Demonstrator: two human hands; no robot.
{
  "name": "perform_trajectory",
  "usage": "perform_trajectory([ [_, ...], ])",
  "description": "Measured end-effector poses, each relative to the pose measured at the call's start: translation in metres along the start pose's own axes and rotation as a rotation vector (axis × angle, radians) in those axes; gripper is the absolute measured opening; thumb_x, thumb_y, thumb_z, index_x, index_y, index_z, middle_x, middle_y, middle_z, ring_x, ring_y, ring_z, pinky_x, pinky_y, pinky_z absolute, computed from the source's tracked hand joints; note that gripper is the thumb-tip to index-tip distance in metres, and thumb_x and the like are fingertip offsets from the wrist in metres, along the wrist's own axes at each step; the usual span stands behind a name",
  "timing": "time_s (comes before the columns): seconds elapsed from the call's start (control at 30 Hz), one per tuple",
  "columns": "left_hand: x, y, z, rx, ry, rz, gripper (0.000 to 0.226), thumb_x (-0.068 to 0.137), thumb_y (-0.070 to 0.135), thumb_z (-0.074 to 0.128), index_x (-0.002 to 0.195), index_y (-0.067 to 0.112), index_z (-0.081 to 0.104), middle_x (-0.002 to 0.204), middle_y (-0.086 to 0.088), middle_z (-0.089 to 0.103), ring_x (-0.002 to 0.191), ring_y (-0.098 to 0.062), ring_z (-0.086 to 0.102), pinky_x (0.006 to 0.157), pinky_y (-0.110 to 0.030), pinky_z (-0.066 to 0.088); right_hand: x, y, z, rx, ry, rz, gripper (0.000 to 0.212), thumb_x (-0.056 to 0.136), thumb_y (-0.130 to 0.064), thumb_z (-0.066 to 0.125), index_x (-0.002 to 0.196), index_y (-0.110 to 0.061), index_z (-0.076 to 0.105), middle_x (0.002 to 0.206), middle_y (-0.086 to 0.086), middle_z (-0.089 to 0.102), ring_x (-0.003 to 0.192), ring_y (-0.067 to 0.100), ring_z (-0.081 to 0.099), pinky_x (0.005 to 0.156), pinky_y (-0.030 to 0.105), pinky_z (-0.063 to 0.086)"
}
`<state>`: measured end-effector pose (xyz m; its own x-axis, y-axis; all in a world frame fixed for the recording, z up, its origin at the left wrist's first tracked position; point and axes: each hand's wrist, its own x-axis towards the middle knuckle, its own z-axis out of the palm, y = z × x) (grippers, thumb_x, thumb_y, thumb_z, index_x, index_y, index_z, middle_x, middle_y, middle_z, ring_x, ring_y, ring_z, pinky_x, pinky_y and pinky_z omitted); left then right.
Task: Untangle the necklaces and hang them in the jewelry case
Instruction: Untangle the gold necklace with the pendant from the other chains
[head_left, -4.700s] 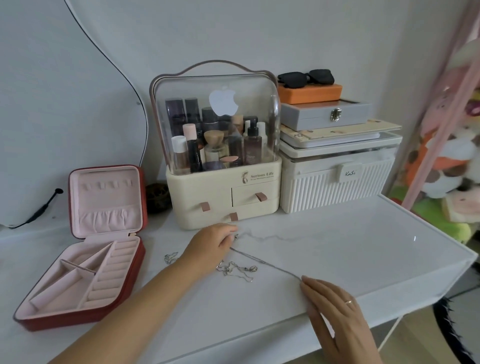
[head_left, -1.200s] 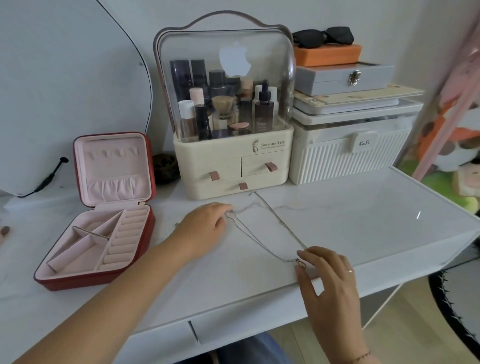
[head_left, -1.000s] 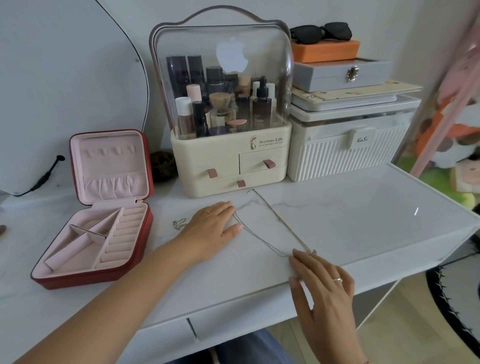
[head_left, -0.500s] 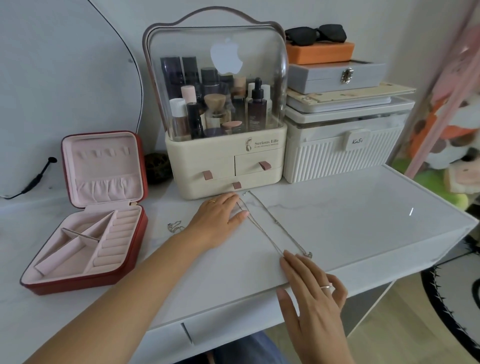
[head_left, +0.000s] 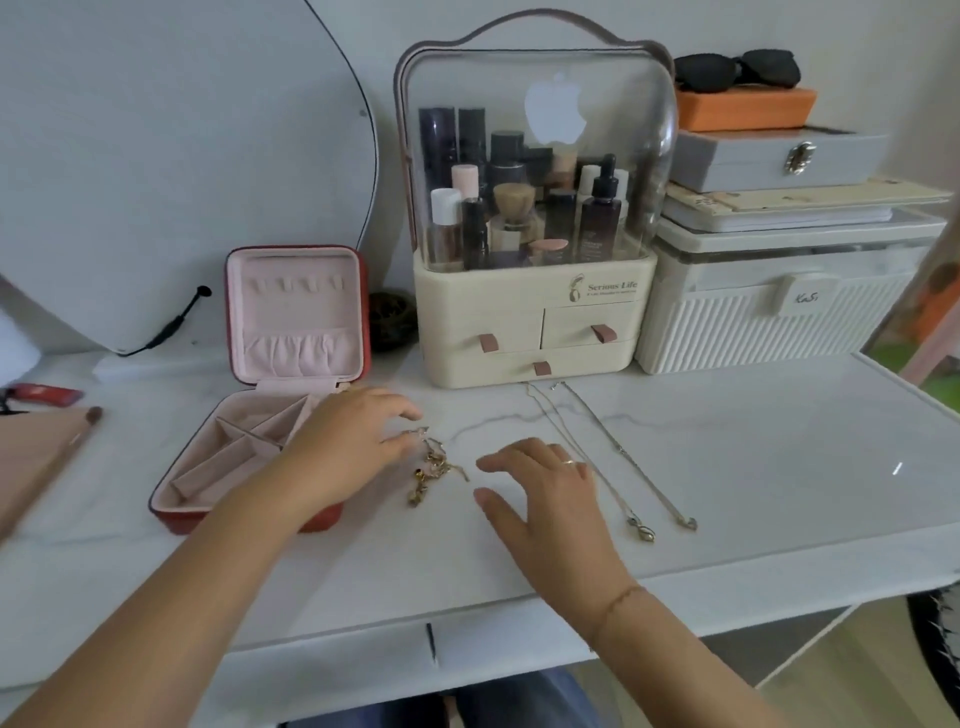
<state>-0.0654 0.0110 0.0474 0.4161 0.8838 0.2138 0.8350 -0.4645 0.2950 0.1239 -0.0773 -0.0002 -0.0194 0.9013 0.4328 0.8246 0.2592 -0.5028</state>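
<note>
A gold tangle of necklaces (head_left: 430, 465) lies on the white tabletop, just right of the open red jewelry case (head_left: 358, 291) with its pink lining. My left hand (head_left: 348, 441) reaches over the case's front corner, and its thumb and forefinger pinch the tangle's upper end. My right hand (head_left: 545, 488) is spread flat and relaxed just right of the tangle, holding nothing. Two silver necklaces lie stretched out side by side, the left one (head_left: 613, 493) close to my right hand and the right one (head_left: 641, 470) beyond it, both with their pendants toward me.
A cream cosmetics organizer (head_left: 535, 322) with a clear dome stands behind the necklaces. A white ribbed box (head_left: 769, 327) with stacked boxes and sunglasses is at the back right. A mirror (head_left: 156, 156) leans at the left. A brush (head_left: 78, 431) lies at the far left.
Both hands have left the silver necklace and moved left. My left hand now pinches the gold tangle. The silver necklaces lie straight and untouched.
</note>
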Motion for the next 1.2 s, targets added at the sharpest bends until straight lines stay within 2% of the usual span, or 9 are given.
perform_trajectory([
  [0.2, -0.021, -0.006, 0.008, -0.079, 0.082, 0.016, 0.023, 0.089, 0.024, 0.062, 0.111, 0.020, 0.067, 0.111, 0.009, 0.065, 0.106, -0.010, 0.052, 0.081, -0.015, 0.028, 0.048, -0.012, 0.027, 0.061, -0.283, -0.163, 0.033, 0.076, -0.027, 0.074, 0.108, -0.018, 0.069, 0.099, 0.004, 0.060, 0.095, 0.024, 0.054, 0.086, 0.035, 0.041],
  [0.37, -0.026, -0.005, 0.013, -0.127, 0.108, 0.012, 0.021, 0.088, 0.023, 0.063, 0.108, 0.018, 0.069, 0.109, 0.006, 0.067, 0.105, -0.013, 0.055, 0.090, -0.023, 0.036, 0.056, -0.011, 0.033, 0.095, -0.348, -0.174, 0.022, 0.079, -0.028, 0.073, 0.097, -0.016, 0.072, 0.088, 0.002, 0.052, 0.088, 0.022, 0.052, 0.080, 0.031, 0.041],
  [0.47, -0.028, -0.005, 0.013, -0.154, 0.131, 0.006, 0.021, 0.088, 0.023, 0.063, 0.107, 0.018, 0.070, 0.109, 0.006, 0.067, 0.104, -0.011, 0.055, 0.086, -0.017, 0.033, 0.056, -0.010, 0.031, 0.130, -0.316, -0.162, 0.017, 0.078, -0.026, 0.074, 0.090, -0.014, 0.072, 0.083, -0.002, 0.050, 0.081, 0.016, 0.049, 0.074, 0.026, 0.039],
  [0.67, -0.029, -0.006, 0.012, -0.227, 0.137, 0.004, 0.019, 0.089, 0.023, 0.062, 0.106, 0.018, 0.071, 0.108, 0.007, 0.068, 0.102, -0.008, 0.054, 0.080, -0.008, 0.031, 0.055, -0.011, 0.032, 0.085, -0.339, -0.134, 0.007, 0.083, -0.020, 0.068, 0.085, -0.013, 0.068, 0.088, -0.003, 0.052, 0.084, 0.015, 0.048, 0.085, 0.034, 0.041],
  [0.77, -0.029, -0.003, 0.010, -0.348, 0.155, -0.013, 0.018, 0.091, 0.023, 0.060, 0.105, 0.019, 0.070, 0.099, 0.012, 0.065, 0.088, 0.007, 0.053, 0.073, -0.003, 0.032, 0.059, -0.014, 0.021, 0.251, -0.355, -0.040, 0.006, 0.086, -0.020, 0.065, 0.082, -0.015, 0.066, 0.086, -0.002, 0.063, 0.078, 0.011, 0.055, 0.077, 0.026, 0.045],
  [0.83, -0.026, 0.001, 0.010, -0.540, 0.155, -0.044, 0.018, 0.092, 0.024, 0.058, 0.108, 0.022, 0.068, 0.098, 0.014, 0.066, 0.084, 0.014, 0.055, 0.080, -0.004, 0.038, 0.068, -0.016, 0.009, 0.414, -0.327, 0.041, 0.008, 0.087, -0.018, 0.065, 0.080, -0.017, 0.066, 0.074, -0.006, 0.065, 0.064, 0.005, 0.053, 0.066, 0.019, 0.043],
  [0.97, -0.010, 0.017, 0.007, -1.046, 0.038, -0.157, 0.022, 0.092, 0.023, 0.057, 0.111, 0.016, 0.066, 0.104, -0.001, 0.072, 0.100, -0.009, 0.066, 0.092, -0.027, 0.048, 0.091, -0.017, -0.017, 0.711, -0.310, 0.169, 0.010, 0.091, -0.013, 0.060, 0.086, -0.006, 0.066, 0.073, 0.001, 0.064, 0.058, 0.002, 0.050, 0.059, 0.016, 0.039],
  [1.1, 0.011, 0.032, 0.007, -1.164, -0.188, -0.201, 0.025, 0.088, 0.016, 0.063, 0.112, 0.011, 0.064, 0.099, -0.006, 0.073, 0.097, -0.015, 0.067, 0.096, -0.032, 0.047, 0.111, -0.011, -0.034, 0.881, -0.374, 0.233, 0.013, 0.093, -0.014, 0.057, 0.085, -0.006, 0.065, 0.077, 0.005, 0.065, 0.063, 0.009, 0.050, 0.067, 0.027, 0.039],
  [1.2, 0.025, 0.036, 0.009, -1.224, -0.197, -0.222, 0.014, 0.087, 0.014, 0.064, 0.100, 0.010, 0.066, 0.084, -0.007, 0.073, 0.085, -0.018, 0.069, 0.095, -0.034, 0.048, 0.122, -0.005, -0.043, 1.015, -0.421, 0.292, 0.008, 0.093, -0.010, 0.055, 0.088, -0.011, 0.062, 0.079, 0.002, 0.067, 0.068, 0.010, 0.050, 0.066, 0.023, 0.038],
])
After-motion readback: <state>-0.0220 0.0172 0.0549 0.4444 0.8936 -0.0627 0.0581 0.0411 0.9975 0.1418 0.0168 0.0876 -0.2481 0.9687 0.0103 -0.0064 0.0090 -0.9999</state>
